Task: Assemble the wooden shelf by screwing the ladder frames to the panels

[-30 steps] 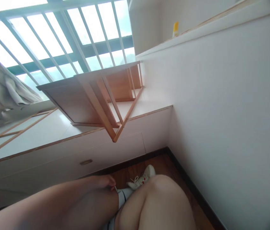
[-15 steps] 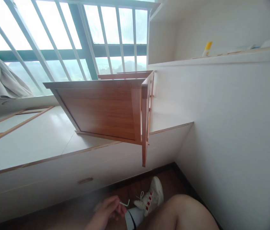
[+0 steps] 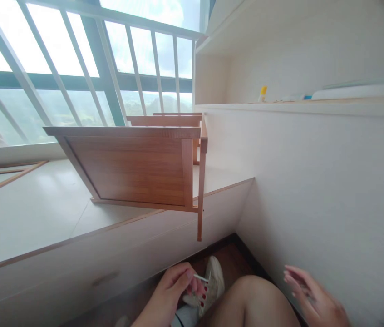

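Note:
My left hand (image 3: pixel 180 282), low in the middle of the view, is closed around a thin, light-coloured hex key (image 3: pixel 200 277); one end of it sticks out past the fingers. At the lower right my right hand (image 3: pixel 311 295) is in the air beside the white wall, fingers apart and slightly curled, with nothing visible in it. Above and ahead of my left hand, a partly assembled wooden furniture piece (image 3: pixel 130 168) rests on the white ledge (image 3: pixel 59 190). One of its legs (image 3: pixel 200 218) hangs over the ledge's front edge. Neither hand touches it.
More wooden frame parts (image 3: pixel 15 181) lie on the ledge at the left. Behind stand window bars (image 3: pixel 137 68). On the right, a shelf (image 3: pixel 233 107) carries a yellow-capped container (image 3: pixel 263 93). My knee (image 3: pixel 256 295) and shoe (image 3: pixel 214 277) fill the floor space below.
My right hand has come into view at the lower right. My left hand has moved right and a little up with the hex key. The camera view has shifted; the furniture stays on the ledge.

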`<state>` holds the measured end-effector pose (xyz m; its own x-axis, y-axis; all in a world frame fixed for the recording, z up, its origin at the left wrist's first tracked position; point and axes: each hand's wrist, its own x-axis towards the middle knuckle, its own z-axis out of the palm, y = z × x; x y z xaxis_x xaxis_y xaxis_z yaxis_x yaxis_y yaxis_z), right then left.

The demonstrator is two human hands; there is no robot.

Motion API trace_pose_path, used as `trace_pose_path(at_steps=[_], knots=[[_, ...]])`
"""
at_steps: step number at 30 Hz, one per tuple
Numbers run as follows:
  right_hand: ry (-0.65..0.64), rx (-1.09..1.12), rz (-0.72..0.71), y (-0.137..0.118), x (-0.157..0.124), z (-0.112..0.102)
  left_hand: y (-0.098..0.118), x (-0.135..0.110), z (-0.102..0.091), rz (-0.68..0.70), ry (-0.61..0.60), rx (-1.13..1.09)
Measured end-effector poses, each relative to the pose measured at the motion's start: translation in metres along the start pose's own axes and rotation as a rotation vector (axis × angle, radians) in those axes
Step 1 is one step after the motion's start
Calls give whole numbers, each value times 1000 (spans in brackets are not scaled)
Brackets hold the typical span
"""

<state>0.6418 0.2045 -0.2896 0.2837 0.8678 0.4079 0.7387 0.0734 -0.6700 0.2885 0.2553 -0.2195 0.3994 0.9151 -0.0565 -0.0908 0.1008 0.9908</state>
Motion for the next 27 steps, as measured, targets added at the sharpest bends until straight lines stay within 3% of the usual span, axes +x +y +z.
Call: trace_pose_path(at_steps=[2, 5, 7, 10, 12, 16, 24, 27], knots=[[-85, 98, -57, -36, 21, 23, 16, 13, 3, 11, 4, -40], [-213, 397, -302, -98, 41, 67, 33, 30, 6, 43, -12, -121], [-222, 532, -410, -128, 48, 91, 37, 38, 5, 60, -40, -147], [-150, 555, -579, -148, 56, 107, 31, 45, 1, 69, -40, -139], [-110, 526, -675, -148, 59, 109, 23, 47, -1, 60, -13, -113], [-153, 470, -767, -141, 64, 100, 13, 52, 4, 19, -21, -74], [-124, 255, -872, -134, 95, 72, 29, 73, 12, 74, -136, 10], [-73, 287, -805, -142, 121, 54, 33, 79, 4, 79, -200, 6]])
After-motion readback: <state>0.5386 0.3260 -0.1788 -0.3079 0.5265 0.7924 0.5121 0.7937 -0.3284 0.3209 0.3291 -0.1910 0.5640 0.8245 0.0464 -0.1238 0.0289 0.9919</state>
